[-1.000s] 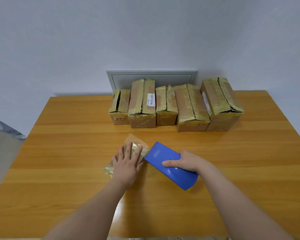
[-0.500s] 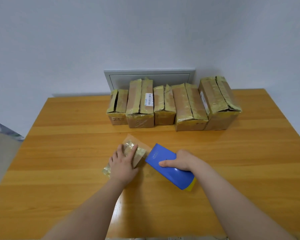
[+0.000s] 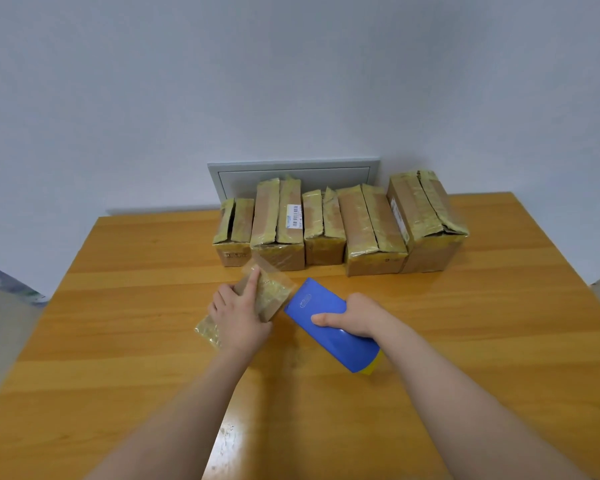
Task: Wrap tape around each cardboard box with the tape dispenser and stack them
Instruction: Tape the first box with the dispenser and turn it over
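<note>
Holding the small brown cardboard box (image 3: 269, 297) with your left hand (image 3: 238, 318), you have the index finger laid straight along the box top and the other fingers curled over its left edge; the thumb is hidden. The box lies on the orange wooden counter (image 3: 499, 306), near the middle, angled with its far end to the right. Yellowish clear tape (image 3: 208, 332) covers the box and runs out past its near end onto the counter; a clear flap also stands up at the far end.

Your right hand (image 3: 352, 317) grips the blue plastic tape dispenser (image 3: 326, 327), thumb across its upper face and fingers wrapped round its far side. The dispenser's front end sits just beside the right side of the box; whether the two touch cannot be told. A yellow part shows at its near end.

The row of five taped cardboard boxes (image 3: 371, 233) stands side by side along the far counter edge, in front of a grey wall panel (image 3: 291, 169).
</note>
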